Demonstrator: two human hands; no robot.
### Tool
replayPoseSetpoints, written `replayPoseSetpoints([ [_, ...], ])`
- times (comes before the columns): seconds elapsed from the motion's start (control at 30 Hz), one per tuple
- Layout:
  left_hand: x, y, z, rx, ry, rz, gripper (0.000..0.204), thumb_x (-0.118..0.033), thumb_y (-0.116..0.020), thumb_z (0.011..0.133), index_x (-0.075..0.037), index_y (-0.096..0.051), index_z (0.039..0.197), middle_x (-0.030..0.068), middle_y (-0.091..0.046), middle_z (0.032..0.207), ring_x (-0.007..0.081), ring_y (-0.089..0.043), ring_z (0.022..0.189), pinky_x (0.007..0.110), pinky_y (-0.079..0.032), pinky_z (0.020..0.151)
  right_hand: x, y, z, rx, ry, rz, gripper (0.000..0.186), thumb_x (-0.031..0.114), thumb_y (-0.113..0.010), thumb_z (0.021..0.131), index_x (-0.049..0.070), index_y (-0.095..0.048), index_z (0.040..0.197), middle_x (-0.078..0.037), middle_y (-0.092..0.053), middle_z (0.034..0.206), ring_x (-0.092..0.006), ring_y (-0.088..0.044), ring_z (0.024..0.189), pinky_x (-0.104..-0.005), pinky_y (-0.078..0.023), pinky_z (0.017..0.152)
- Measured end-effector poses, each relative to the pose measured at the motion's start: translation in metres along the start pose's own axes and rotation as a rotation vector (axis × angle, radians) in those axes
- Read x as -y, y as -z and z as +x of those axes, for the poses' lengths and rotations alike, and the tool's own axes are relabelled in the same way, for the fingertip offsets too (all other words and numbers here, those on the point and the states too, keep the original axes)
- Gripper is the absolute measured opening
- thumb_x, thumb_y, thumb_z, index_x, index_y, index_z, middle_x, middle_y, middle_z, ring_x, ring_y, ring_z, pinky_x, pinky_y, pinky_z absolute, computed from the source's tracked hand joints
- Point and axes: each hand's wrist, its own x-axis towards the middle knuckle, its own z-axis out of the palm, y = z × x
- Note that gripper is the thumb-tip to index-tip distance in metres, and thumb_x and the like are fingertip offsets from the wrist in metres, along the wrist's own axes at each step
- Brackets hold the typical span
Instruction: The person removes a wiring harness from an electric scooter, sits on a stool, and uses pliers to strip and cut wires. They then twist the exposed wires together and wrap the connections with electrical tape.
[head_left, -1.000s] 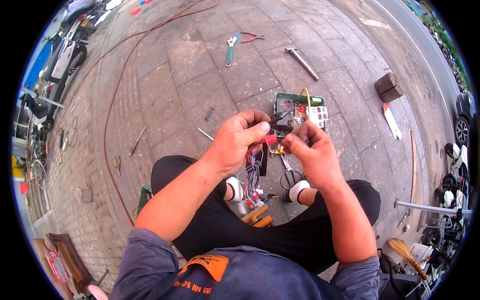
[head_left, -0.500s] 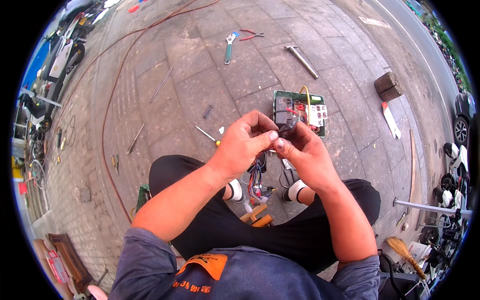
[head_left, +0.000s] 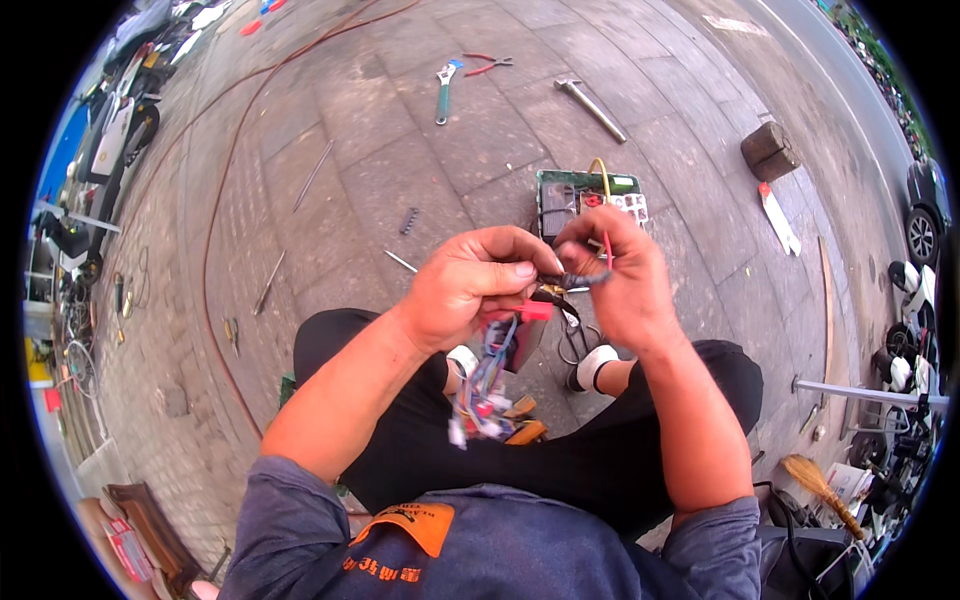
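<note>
My left hand (head_left: 462,285) pinches a dark wrapped wire (head_left: 575,281) from a wiring harness. Fingers curled, my right hand (head_left: 628,290) grips the other end of that wire, and a short red piece (head_left: 608,250) sticks up beside its fingers. Below my left hand hangs the harness's bundle of coloured wires (head_left: 485,375) with white and red connectors, blurred by motion. A red connector (head_left: 536,311) and a dark box-like part, partly hidden, show just under the fingers. Just beyond my hands sits a green tray (head_left: 541,190) holding a dark block, a yellow loop and small parts.
Farther out lie an adjustable wrench (head_left: 443,95), red-handled pliers (head_left: 488,64), a hammer (head_left: 592,110) and a wooden block (head_left: 770,151). A screwdriver (head_left: 400,261) lies left of my hands, scissors (head_left: 574,340) by my right foot. A long hose (head_left: 225,180) crosses the left pavement.
My hands have moved apart, stretching the dark wire between them. The hanging wire bundle has swung left and toward me. The red piece now shows at my right hand.
</note>
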Motion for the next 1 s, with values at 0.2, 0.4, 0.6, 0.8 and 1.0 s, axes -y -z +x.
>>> replayPoseSetpoints([
  [0.2, 0.009, -0.012, -0.010, 0.114, 0.050, 0.485, 0.022, -0.010, -0.063, 0.102, -0.002, -0.060, 0.122, 0.0017, -0.063, 0.095, 0.0095, -0.059, 0.083, 0.026, -0.048, 0.074, -0.006, 0.048, 0.011, 0.092, -0.130, 0.338, 0.005, 0.002, -0.071, 0.099, 0.001, -0.068, 0.103, 0.002, -0.068, 0.096, -0.0060, -0.058, 0.090, -0.0257, -0.050, 0.082],
  [0.4, 0.026, -0.015, 0.011, -0.091, 0.044, 0.949, 0.016, -0.006, -0.061, 0.100, 0.001, -0.059, 0.114, 0.0100, -0.074, 0.086, 0.0166, -0.071, 0.077, 0.034, -0.056, 0.072, 0.011, 0.012, -0.009, -0.133, -0.258, 0.485, 0.005, 0.000, -0.059, 0.106, 0.001, -0.062, 0.109, -0.003, -0.067, 0.099, -0.0119, -0.069, 0.090, -0.0261, -0.056, 0.080],
  [0.6, 0.023, 0.013, 0.017, -0.159, -0.148, 1.337, 0.018, -0.020, -0.066, 0.103, -0.002, -0.066, 0.108, 0.0071, -0.072, 0.088, 0.0146, -0.069, 0.079, 0.033, -0.054, 0.071, 0.024, 0.006, -0.024, -0.034, -0.006, 0.460, 0.008, -0.008, -0.057, 0.102, -0.001, -0.056, 0.105, -0.007, -0.062, 0.094, -0.0126, -0.068, 0.085, -0.0283, -0.056, 0.075],
  [0.8, 0.016, 0.017, 0.011, -0.183, -0.121, 0.527, 0.023, -0.028, -0.063, 0.107, -0.005, -0.064, 0.105, 0.0004, -0.057, 0.084, 0.0094, -0.050, 0.071, 0.028, -0.044, 0.066, 0.044, 0.019, -0.040, -0.029, 0.138, 0.459, 0.017, -0.017, -0.054, 0.095, -0.002, -0.057, 0.101, -0.008, -0.056, 0.095, -0.0118, -0.055, 0.078, -0.0264, -0.049, 0.072],
  [1.0, -0.004, 0.013, 0.005, -0.064, -0.073, -0.157, 0.019, -0.025, -0.062, 0.106, -0.006, -0.064, 0.106, -0.0054, -0.043, 0.073, 0.0059, -0.039, 0.065, 0.025, -0.038, 0.064, 0.009, 0.027, -0.021, -0.042, -0.030, 0.369, 0.012, -0.010, -0.056, 0.096, 0.001, -0.055, 0.099, -0.005, -0.056, 0.094, -0.0145, -0.055, 0.082, -0.0302, -0.048, 0.075],
])
